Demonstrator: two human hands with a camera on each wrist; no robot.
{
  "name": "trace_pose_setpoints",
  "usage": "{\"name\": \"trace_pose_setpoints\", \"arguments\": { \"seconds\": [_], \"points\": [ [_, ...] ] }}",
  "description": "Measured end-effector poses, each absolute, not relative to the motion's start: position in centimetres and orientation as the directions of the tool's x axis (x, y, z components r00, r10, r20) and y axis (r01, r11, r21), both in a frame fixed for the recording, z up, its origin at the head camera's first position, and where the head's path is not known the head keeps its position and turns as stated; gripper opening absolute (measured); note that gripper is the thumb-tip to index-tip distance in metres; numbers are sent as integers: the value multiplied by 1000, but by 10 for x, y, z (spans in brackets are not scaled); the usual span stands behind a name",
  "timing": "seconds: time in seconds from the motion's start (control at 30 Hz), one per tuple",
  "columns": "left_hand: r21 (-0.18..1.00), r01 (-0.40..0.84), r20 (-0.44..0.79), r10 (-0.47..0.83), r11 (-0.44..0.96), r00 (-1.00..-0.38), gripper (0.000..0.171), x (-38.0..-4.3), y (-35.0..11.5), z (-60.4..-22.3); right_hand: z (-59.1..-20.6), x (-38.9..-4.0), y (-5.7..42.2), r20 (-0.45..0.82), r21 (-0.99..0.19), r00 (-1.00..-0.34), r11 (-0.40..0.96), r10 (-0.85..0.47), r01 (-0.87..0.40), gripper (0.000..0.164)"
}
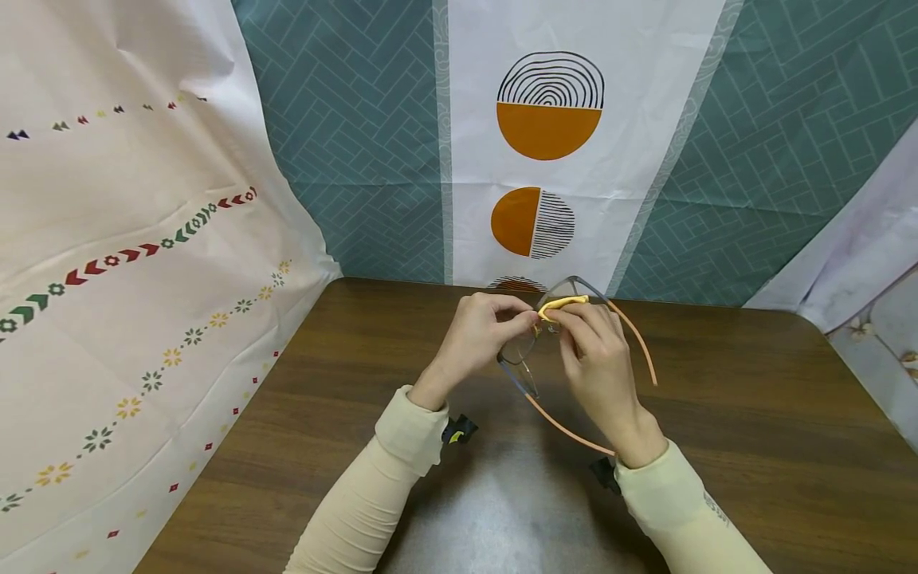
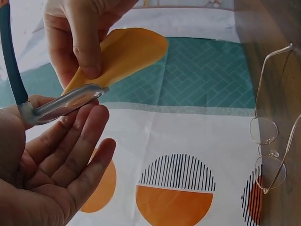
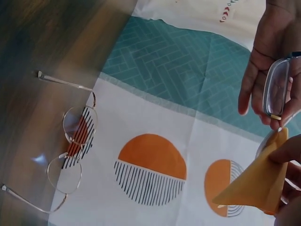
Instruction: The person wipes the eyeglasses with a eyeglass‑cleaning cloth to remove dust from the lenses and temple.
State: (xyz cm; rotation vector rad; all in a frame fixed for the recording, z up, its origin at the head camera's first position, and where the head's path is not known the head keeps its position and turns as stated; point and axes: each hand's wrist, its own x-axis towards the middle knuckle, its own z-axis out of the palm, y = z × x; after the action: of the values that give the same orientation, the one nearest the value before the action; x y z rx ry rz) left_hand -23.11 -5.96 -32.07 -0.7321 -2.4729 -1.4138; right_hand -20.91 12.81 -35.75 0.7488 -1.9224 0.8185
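Note:
A pair of eyeglasses (image 1: 518,347) with blue-and-orange temples is held up over the table, its temples spread. My left hand (image 1: 476,331) pinches the frame near the middle, and in the left wrist view its fingers lie beneath one lens. On the other side, my right hand (image 1: 598,351) pinches a yellow cloth (image 1: 566,304) against the other lens. That cloth (image 3: 256,179) hangs partly loose from the fingers in the right wrist view and covers much of this lens.
A second pair of glasses (image 3: 80,125), thin gold wire with round lenses, stands on the brown wooden table (image 1: 315,414) beyond the hands. Behind the table hangs a green and white patterned cloth (image 1: 358,159). White fabric (image 1: 143,319) borders the left side.

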Motion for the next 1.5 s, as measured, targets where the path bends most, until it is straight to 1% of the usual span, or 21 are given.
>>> {"name": "trace_pose_setpoints", "arguments": {
  "seconds": [0.13,0.27,0.43,0.57,0.63,0.73,0.83,0.9,1.03,1.17,1.27,1.37,1.5],
  "points": [
    [758,507,401,321,411,-858,13,-232,-61,-321,-355,-209,129,877,-275,-448,582,-175,-765,24],
    [773,496,392,319,395,-863,12,-233,-62,-321,-353,-209,130,870,-304,-467,575,-158,-760,27],
    [778,490,390,309,392,-867,12,-234,-63,-320,-355,-212,134,871,-270,-458,606,-178,-749,28],
    [785,484,392,295,386,-872,13,-234,-63,-320,-354,-213,140,863,-266,-472,632,-180,-728,27],
    [799,471,388,279,374,-879,13,-234,-63,-320,-354,-213,142,856,-315,-499,630,-134,-709,26],
    [824,447,377,252,347,-891,13,-234,-63,-321,-352,-211,141,837,-418,-547,622,-20,-662,23],
    [843,428,367,235,324,-900,13,-234,-62,-321,-352,-209,137,822,-497,-561,602,96,-625,21],
    [850,416,354,235,323,-905,13,-234,-61,-321,-353,-208,134,826,-516,-545,579,143,-631,19],
    [845,404,325,264,350,-908,13,-233,-60,-321,-357,-208,127,854,-490,-495,563,158,-665,20],
    [812,436,320,328,389,-889,15,-232,-58,-322,-362,-208,121,883,-436,-453,567,120,-699,20],
    [789,465,329,362,402,-872,16,-232,-57,-323,-365,-209,118,905,-376,-420,584,66,-719,21],
    [784,471,336,363,404,-869,15,-232,-57,-323,-367,-209,117,918,-323,-397,599,10,-732,24],
    [785,471,343,350,402,-872,15,-233,-58,-323,-367,-210,119,922,-281,-384,600,-48,-749,30]
  ]
}}
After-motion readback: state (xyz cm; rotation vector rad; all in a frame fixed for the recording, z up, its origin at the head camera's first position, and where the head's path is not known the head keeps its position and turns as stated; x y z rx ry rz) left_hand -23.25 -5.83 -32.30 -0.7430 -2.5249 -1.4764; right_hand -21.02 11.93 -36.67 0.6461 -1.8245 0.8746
